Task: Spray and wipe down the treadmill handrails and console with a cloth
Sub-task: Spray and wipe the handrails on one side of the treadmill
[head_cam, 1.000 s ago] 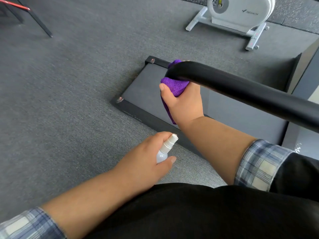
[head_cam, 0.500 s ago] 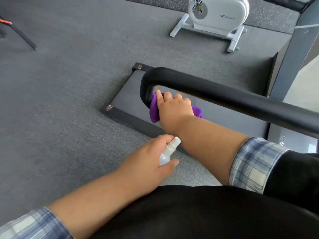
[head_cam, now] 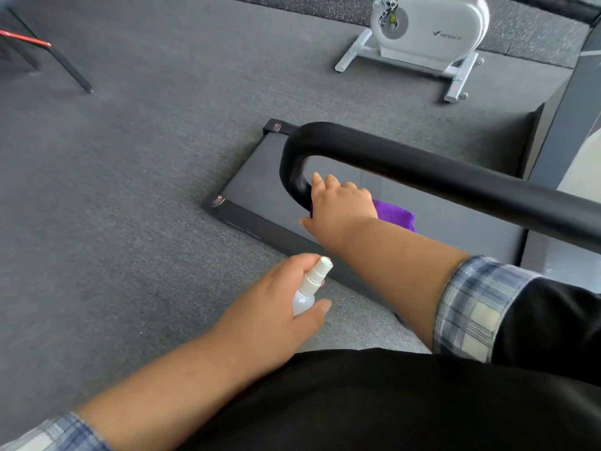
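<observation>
Purple cloth (head_cam: 395, 216) peeks out from under the right hand (head_cam: 341, 209). The hand is wrapped around the cloth and presses it on the black handrail (head_cam: 422, 172), right where the rail bends and goes down. The fingers (head_cam: 328, 185) are curled over the bend, and the thumb sticks out to the left. Most of the cloth is hidden by the hand, so only a bit shows on the right side.

The handrail is a fat, smooth, black tube. It runs from the bend up and away to the right edge of the view.

The left hand (head_cam: 276, 314) is lower, near the person's tummy. It holds a little white spray bottle (head_cam: 309, 288). The fingers are closed around the bottom of the bottle, and the top of the bottle pokes up and points toward the other arm. The thumb lies beside the bottle. No finger is on the spray top.

Both arms have blue and white checked sleeves (head_cam: 471, 307) pushed up. The person wears a black top.

Under the rail is the flat dark treadmill deck (head_cam: 260, 190), lying on the grey carpet (head_cam: 130, 190). Farther away stands a white exercise machine (head_cam: 429, 30) on a grey metal stand. A black and red leg of something is in the far left corner.
</observation>
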Action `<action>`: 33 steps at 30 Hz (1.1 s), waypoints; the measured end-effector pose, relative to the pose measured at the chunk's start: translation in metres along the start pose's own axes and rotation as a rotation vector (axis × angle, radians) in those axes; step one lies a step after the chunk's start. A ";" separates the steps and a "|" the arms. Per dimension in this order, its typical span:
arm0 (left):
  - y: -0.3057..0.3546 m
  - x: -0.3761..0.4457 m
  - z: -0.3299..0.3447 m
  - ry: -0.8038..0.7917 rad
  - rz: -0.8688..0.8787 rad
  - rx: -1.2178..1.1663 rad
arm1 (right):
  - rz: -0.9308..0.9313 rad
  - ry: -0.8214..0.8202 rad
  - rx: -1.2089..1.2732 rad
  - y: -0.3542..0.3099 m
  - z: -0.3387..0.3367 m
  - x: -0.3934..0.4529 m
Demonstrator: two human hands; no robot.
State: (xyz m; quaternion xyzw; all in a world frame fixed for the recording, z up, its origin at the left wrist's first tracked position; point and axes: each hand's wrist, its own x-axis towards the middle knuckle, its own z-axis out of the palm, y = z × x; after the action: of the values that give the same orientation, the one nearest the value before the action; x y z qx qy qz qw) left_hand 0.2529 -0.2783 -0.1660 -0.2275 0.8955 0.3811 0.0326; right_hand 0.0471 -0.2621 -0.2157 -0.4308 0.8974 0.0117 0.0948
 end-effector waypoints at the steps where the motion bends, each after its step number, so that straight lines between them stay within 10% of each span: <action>1: -0.002 -0.001 -0.001 0.000 -0.005 0.003 | -0.001 0.029 -0.022 0.001 0.002 -0.002; 17: -0.015 0.041 -0.006 -0.133 0.138 -0.024 | 0.283 -0.052 0.048 0.092 0.024 -0.106; 33: -0.017 0.085 -0.034 -0.229 0.414 -0.050 | 0.134 0.069 -0.015 -0.012 0.018 -0.004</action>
State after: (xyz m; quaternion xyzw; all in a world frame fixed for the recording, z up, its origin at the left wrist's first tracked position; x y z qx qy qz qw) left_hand 0.1880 -0.3446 -0.1728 0.0048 0.9039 0.4249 0.0495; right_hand 0.0617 -0.2643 -0.2322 -0.3708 0.9267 0.0099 0.0597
